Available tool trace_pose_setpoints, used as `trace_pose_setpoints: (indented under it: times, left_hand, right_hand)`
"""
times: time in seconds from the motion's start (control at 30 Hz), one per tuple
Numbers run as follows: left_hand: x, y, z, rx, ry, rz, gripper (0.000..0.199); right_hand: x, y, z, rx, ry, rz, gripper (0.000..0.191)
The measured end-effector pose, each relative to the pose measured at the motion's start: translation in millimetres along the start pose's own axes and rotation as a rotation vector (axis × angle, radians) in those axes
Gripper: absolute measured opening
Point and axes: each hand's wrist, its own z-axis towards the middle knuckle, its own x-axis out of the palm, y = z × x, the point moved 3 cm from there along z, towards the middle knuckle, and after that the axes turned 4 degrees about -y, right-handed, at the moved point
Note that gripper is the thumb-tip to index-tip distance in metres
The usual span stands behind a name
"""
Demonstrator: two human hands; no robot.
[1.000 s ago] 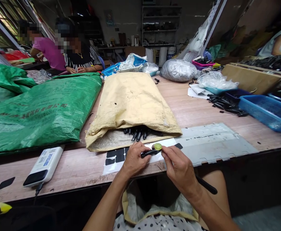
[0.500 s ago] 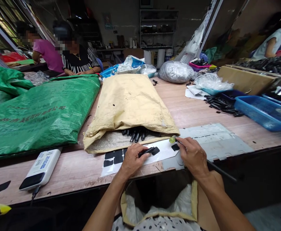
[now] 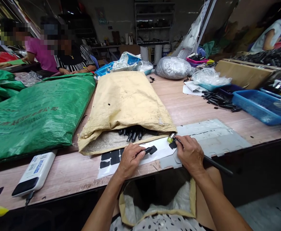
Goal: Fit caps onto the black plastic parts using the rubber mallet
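1. Nine o'clock: the edge cuts off the green sack (image 3: 41, 118); its print is blurred.
2. Three o'clock: the edge crops the blue tray (image 3: 262, 110).
3. Six o'clock: the left hand (image 3: 130, 158) hides the rear of the held black piece (image 3: 148, 150).
4. Four o'clock: the right hand (image 3: 190, 154) covers part of a dark tool (image 3: 178, 140).

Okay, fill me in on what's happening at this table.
The left hand holds a small black part over a white sheet with black patches on it. The right hand holds a tool with a long black handle; its yellow-green head is near the sheet's right end, apart from the black part. Just beyond the hands, more black pieces show in the open mouth of a pale yellow sack.
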Motion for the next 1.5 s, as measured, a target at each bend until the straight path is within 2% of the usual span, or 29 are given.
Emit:
trace_pose_setpoints:
  times: [0.2, 0.3, 0.37, 0.43, 0.53, 0.6, 0.77, 0.83, 0.87, 0.97, 1.03, 1.1, 1.13, 1.17, 1.23, 1.3, 1.4, 1.5]
  left_hand:
    - [1.4, 2.5, 2.0, 0.005, 0.013, 0.029, 0.03]
    - [-1.2, -10.0, -6.9, 0.004, 0.041, 0.032, 0.029]
    - [-0.8, -27.8, -20.4, 0.006, 0.135, -0.018, 0.029]
    - [4.5, -48.6, -38.0, 0.022, 0.3, -0.069, 0.028]
    - [23.4, -65.5, -63.3, 0.039, 0.523, -0.046, 0.024]
    - [42.4, -57.0, -74.7, -0.018, 0.563, 0.02, 0.022]
    - [91.9, 4.7, -95.8, -0.368, 0.584, 0.18, 0.032]
    - [100.2, 16.6, -102.0, -0.439, 0.607, 0.196, 0.039]
    - [100.1, 15.8, -103.2, -0.434, 0.607, 0.192, 0.042]
    - [82.8, -9.7, -94.7, -0.299, 0.565, 0.103, 0.041]
    - [60.7, -32.7, -78.1, -0.195, 0.503, -0.012, 0.031]
    - [34.7, -45.0, -53.6, -0.151, 0.381, -0.11, 0.025]
    - [20.8, -44.9, -39.3, -0.137, 0.266, -0.111, 0.027]
    - [6.4, -40.7, -24.7, -0.127, 0.102, -0.053, 0.028]
    - [-17.7, -24.4, 0.8, -0.12, -0.203, 0.147, 0.024]
    - [-31.0, -3.8, 20.2, -0.162, -0.348, 0.325, 0.023]
    - [-36.1, 18.8, 37.4, -0.244, -0.326, 0.532, 0.022]
    - [-36.7, 24.9, 40.0, -0.289, -0.255, 0.634, 0.022]
  right_hand:
    - [0.4, -0.3, -0.6, 0.011, -0.002, -0.01, 0.022]
    - [0.1, 0.1, -0.9, 0.013, -0.007, -0.011, 0.022]
    - [0.3, 0.2, -0.9, 0.014, -0.002, -0.012, 0.022]
    - [0.6, 0.0, -0.8, 0.014, 0.007, -0.017, 0.022]
    - [0.9, -0.4, -0.7, 0.018, 0.006, -0.023, 0.022]
    - [1.0, -0.4, -0.9, 0.015, 0.004, -0.02, 0.022]
    - [0.6, 0.0, -1.4, 0.005, 0.008, -0.013, 0.022]
    - [0.3, 0.1, -1.2, 0.003, 0.005, -0.008, 0.022]
    - [0.2, 0.2, -1.1, 0.001, 0.005, -0.006, 0.022]
    - [0.3, 0.2, -1.0, -0.002, 0.005, -0.005, 0.023]
    - [0.5, 0.1, -1.1, -0.002, 0.002, -0.006, 0.023]
    - [0.6, 0.0, -1.2, 0.001, -0.003, -0.007, 0.023]
    - [0.6, -0.1, -1.2, 0.002, -0.005, -0.007, 0.023]
    - [0.7, -0.1, -1.2, 0.003, -0.007, -0.007, 0.023]
    - [0.8, 0.2, -1.0, 0.003, -0.007, -0.006, 0.023]
    - [0.7, 0.6, -0.7, 0.004, -0.002, -0.004, 0.022]
    - [0.1, 1.6, -0.3, 0.002, 0.001, 0.001, 0.022]
    - [-0.4, 1.7, -0.2, 0.004, -0.001, 0.004, 0.023]
